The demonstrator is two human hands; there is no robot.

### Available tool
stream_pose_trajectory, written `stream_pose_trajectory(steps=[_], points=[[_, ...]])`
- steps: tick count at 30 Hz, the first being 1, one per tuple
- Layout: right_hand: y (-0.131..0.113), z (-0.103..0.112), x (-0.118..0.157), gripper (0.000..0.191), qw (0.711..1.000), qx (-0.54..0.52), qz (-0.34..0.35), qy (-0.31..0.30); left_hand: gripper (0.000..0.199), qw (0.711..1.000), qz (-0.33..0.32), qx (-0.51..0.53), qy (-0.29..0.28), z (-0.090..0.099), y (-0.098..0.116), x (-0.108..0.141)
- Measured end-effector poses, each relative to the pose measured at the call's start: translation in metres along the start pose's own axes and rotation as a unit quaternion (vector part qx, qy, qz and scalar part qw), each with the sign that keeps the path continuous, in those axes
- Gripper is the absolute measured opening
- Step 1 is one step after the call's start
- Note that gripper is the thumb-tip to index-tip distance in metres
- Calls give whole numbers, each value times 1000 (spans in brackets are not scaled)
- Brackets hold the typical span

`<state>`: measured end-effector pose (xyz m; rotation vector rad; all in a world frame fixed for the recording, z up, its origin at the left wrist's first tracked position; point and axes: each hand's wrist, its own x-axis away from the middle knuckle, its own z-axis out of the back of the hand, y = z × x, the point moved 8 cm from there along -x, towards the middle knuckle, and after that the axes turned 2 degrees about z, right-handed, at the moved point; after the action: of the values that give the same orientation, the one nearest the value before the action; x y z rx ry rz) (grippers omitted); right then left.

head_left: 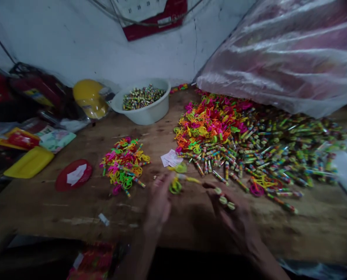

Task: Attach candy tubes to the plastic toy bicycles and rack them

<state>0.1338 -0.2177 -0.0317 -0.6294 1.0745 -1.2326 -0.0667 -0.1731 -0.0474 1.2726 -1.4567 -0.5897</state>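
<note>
Near the middle of the wooden table, my left hand (pixel 159 198) is closed on a yellow-green plastic piece (pixel 176 186), blurred by motion, with a yellow tip pointing right. To its right, my right hand (pixel 230 208) is curled around several small tubes, whose pale ends (pixel 223 200) show between the fingers. Left of my left hand lies a small pile of bright plastic pieces and tubes (pixel 123 163). Beyond my right hand spreads a large heap of colored plastic pieces (pixel 208 120) and patterned tubes (pixel 267 144). Small paper slips (pixel 171 158) lie between the piles.
A white basin (pixel 150 114) of tubes stands at the back, beside a yellow cap-shaped object (pixel 90 97). A red disc (pixel 73 175) with paper and a yellow tray (pixel 30 162) lie left. A large clear plastic bag (pixel 284 58) hangs over the heap at back right.
</note>
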Motion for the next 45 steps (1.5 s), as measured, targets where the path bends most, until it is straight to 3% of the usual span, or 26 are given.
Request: stream_pose_trajectory(steps=[2,3,4,5,6,7,8,9,11,12,15,18,22,26,30,34,40,43,45], points=[[22,13,2,20,997,-13,-69,28,25,980,-130,-118,91,49,65,-16],[34,17,4,21,993,-24,-106,35,29,949,-183,-207,152,72,96,-20],[45,18,7,22,989,-34,-136,37,33,906,-190,-322,200,89,119,-26],[52,18,10,25,986,-43,-158,37,34,837,-208,-441,247,100,140,-29],[58,15,13,28,983,-50,-177,29,38,750,-256,-533,297,100,159,-26],[61,11,16,31,979,-56,-195,15,40,674,-307,-596,310,90,167,-25],[63,7,18,33,975,-60,-212,-1,39,617,-358,-636,295,73,166,-24],[64,3,21,36,972,-64,-228,-14,36,586,-404,-655,256,51,156,-24],[66,-1,25,36,965,-67,-250,-38,25,599,-431,-661,138,7,124,-33],[68,-2,27,35,963,-70,-256,-54,22,606,-429,-660,111,-11,109,-39],[77,-4,32,32,956,-88,-259,-101,21,677,-348,-643,90,-40,77,-70],[80,-4,30,31,961,-103,-237,-100,25,732,-248,-632,53,-52,53,-102],[73,1,25,31,964,-106,-245,-20,30,765,-194,-614,20,-60,33,-124],[68,-1,29,33,951,-125,-281,-8,18,799,-172,-576,-8,-59,27,-140],[68,2,32,32,947,-128,-294,5,8,852,-126,-505,-53,-53,27,-150],[78,-1,37,37,935,-143,-324,9,12,902,-86,-413,-90,-52,34,-136],[69,17,17,33,965,-60,-253,31,21,931,9,-288,-222,-63,9,-69],[49,38,6,33,974,-7,-221,51,21,924,-7,-308,-226,-65,-7,-42],[32,51,1,33,980,18,-188,62,18,888,-72,-393,-228,-71,-12,-27]])
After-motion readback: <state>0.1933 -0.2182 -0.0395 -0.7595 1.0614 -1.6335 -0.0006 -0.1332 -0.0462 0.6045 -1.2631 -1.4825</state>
